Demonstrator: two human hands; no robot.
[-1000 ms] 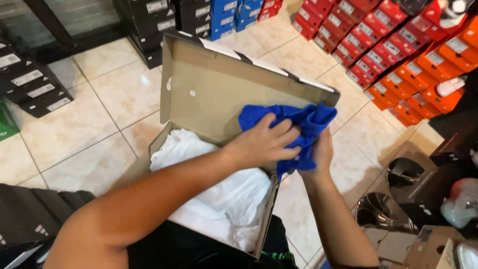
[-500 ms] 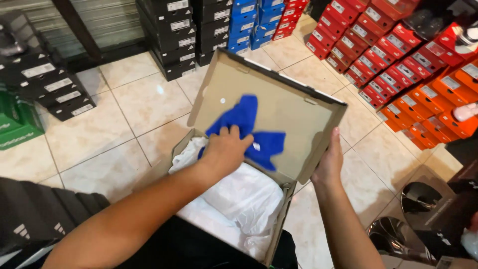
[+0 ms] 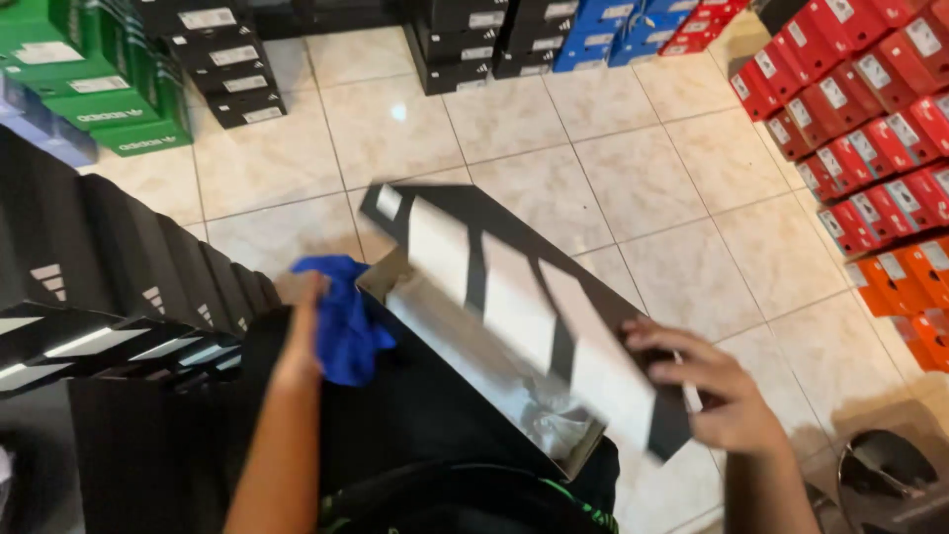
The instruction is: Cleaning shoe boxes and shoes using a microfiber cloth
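Observation:
A black shoebox [image 3: 514,316] with white stripes on its lid lies tilted across my lap, the lid nearly down. My right hand [image 3: 707,386] grips the lid's right end. My left hand [image 3: 301,307] is at the box's left end and holds a crumpled blue cloth [image 3: 341,316] against my dark clothing. White wrapping paper [image 3: 539,425] shows through the narrow gap under the lid.
Stacks of black striped boxes [image 3: 109,287] stand close at my left. Green boxes [image 3: 89,89], black boxes [image 3: 474,40], blue boxes [image 3: 613,30] and red and orange boxes [image 3: 880,148] line the beige tiled floor [image 3: 613,168]. A dark shoe [image 3: 890,475] sits at lower right.
The lid, open before, has swung down over the box. The blue cloth has come out of the box and moved left with my left hand. My view shifted left.

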